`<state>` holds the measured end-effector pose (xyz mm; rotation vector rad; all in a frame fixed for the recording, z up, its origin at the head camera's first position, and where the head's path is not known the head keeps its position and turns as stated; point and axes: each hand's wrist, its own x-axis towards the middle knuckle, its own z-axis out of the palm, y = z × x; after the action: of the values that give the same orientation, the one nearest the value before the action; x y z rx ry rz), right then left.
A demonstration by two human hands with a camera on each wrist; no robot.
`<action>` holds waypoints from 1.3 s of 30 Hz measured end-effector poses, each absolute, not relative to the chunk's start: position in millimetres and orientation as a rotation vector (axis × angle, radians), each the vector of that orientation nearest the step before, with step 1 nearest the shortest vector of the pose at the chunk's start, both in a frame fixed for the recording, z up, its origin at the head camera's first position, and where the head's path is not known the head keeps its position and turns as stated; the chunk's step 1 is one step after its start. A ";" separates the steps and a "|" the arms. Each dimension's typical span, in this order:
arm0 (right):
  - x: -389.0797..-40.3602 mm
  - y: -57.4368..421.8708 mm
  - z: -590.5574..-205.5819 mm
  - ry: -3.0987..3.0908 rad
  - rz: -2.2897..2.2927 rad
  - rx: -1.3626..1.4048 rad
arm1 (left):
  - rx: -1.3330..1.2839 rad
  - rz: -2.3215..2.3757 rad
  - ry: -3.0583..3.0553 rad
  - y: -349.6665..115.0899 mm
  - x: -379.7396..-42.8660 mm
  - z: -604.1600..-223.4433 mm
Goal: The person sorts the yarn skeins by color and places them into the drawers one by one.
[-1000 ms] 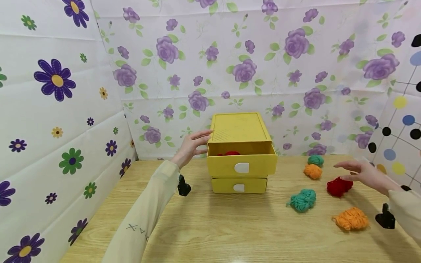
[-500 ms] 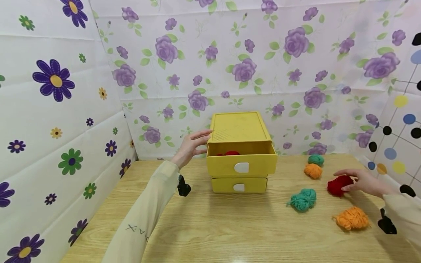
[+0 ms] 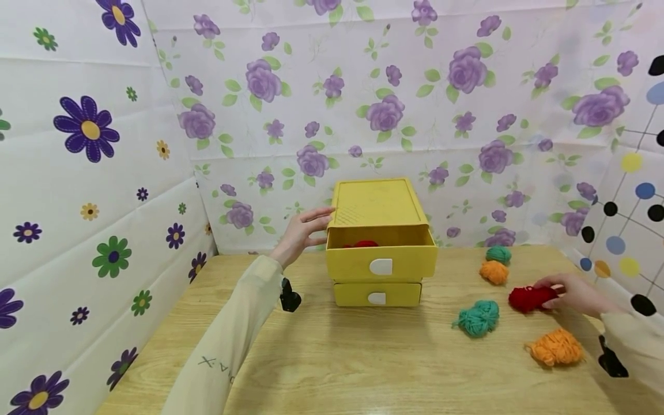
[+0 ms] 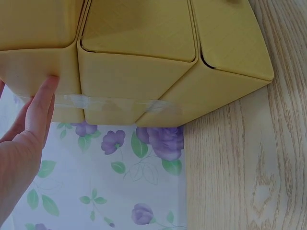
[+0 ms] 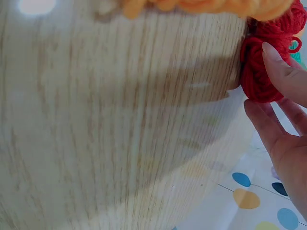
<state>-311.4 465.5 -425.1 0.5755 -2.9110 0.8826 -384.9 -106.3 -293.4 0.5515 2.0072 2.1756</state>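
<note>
A yellow drawer box [image 3: 384, 202] stands at the back of the table. Its upper drawer [image 3: 350, 263] is pulled out, and a red bundle [image 3: 367, 244] shows partly inside. My left hand [image 3: 301, 235] rests its extended fingers against the box's left side; in the left wrist view a fingertip [image 4: 50, 82] touches the yellow wall. On the right, my right hand [image 3: 581, 294] pinches a skein of red yarn [image 3: 528, 299] by its right end. The right wrist view shows thumb and fingers around the red yarn's end, close to the tabletop.
Teal yarn [image 3: 477, 319] and orange yarn [image 3: 556, 347] lie nearer on the right. Behind them sit smaller orange yarn [image 3: 494, 271] and teal yarn [image 3: 498, 254]. The lower drawer [image 3: 353, 294] is pushed in. Patterned cloth walls [image 3: 259, 144] surround the table [image 3: 321, 357].
My right hand has come down onto the red yarn and taken hold of it; the skein has turned and shifted slightly left. The left hand stays against the box.
</note>
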 end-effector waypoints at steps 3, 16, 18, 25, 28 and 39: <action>-310.3 467.1 -426.3 -2.920 0.898 0.532 | 0.555 2.175 2.006 -105.8 -385.3 -293.8; -306.7 469.3 -421.1 -2.871 0.946 0.530 | 0.550 2.181 2.002 -105.5 -385.3 -293.3; -306.2 467.6 -417.1 -2.862 0.973 0.539 | 0.551 2.179 2.003 -105.3 -385.5 -293.3; -303.0 458.6 -401.0 -2.889 1.075 0.450 | 0.550 2.170 2.006 -105.5 -385.0 -293.2; -301.9 453.6 -395.3 -2.897 1.113 0.418 | 0.552 2.166 2.008 -106.0 -384.3 -293.3; -291.8 428.1 -369.6 -2.845 1.294 0.433 | 0.559 2.158 2.024 -106.1 -383.7 -292.4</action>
<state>-291.8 428.1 -369.6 0.4333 -2.8449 1.2937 -383.7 -106.1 -292.4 0.5595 2.0237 2.1583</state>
